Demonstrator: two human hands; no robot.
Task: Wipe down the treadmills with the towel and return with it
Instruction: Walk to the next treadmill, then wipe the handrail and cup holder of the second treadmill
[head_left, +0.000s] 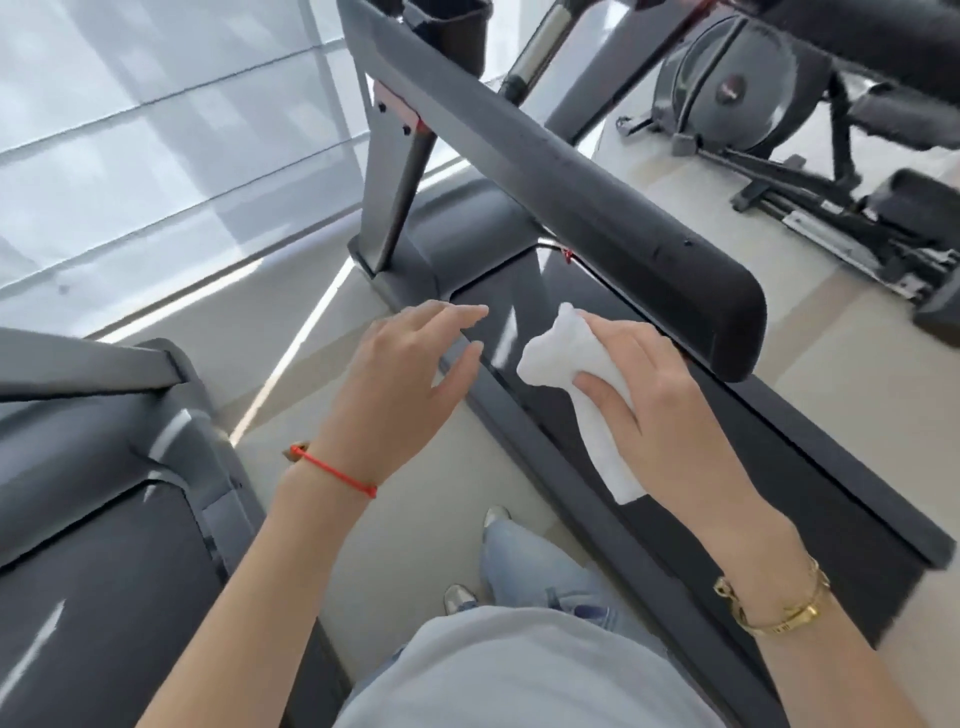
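In the aisle between two treadmills, seen from above:

- Dark grey treadmill with black running belt (691, 452), right of the aisle; its thick black padded handrail (597, 208) runs diagonally above the belt, carried on a grey upright post (395, 192).
- Second dark grey treadmill with black belt (104, 561), lower left, only partly in view.
- Pale tiled floor (395, 540) between the two machines, crossed by a strip of sunlight.
- Black elliptical trainer with round flywheel housing (737, 88), upper right, well apart from the hands.
- Black open-topped holder (447, 31) at the console, top edge of view; contents cannot be made out.
- White crumpled cloth towel (571, 374), held over the right treadmill's belt, one end hanging below the palm.
- Right hand (654, 395), fingers and thumb curled round the towel; gold bangle (779, 603) on that wrist.
- Left hand (410, 364), fingers spread and relaxed, holding nothing, over the treadmill's near side rail; thin red string bracelet (332, 470) on that wrist.
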